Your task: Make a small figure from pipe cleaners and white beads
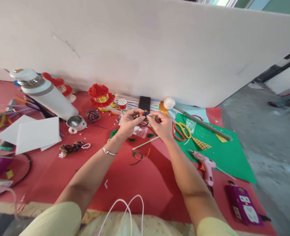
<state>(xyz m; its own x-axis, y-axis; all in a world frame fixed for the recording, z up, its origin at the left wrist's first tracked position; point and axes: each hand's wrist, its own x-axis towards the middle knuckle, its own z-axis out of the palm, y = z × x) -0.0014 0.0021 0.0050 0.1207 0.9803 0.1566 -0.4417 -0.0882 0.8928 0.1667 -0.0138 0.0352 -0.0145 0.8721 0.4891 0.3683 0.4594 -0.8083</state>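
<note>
Both hands meet above the middle of the red table covering. My left hand (130, 123) is closed, thumb and fingers pinching a small multicoloured yarn piece (143, 113) in dark blue and orange. My right hand (161, 124) is closed too, its thumb and fingertips pinched at the right side of the same piece. Fingers hide part of it. Below the hands lie a pale green stick (145, 143) and loose yarn strands (141, 157). A finished-looking multicoloured yarn piece with white beads (73, 147) lies to the left.
A white bottle (49, 93) leans at the left near a steel-lined cup (76, 124) and white cards (38, 134). Yellow- and red-handled scissors (183, 131), a pink glue gun (205, 165) and a purple power box (243, 205) are right. A white board (145, 49) stands behind.
</note>
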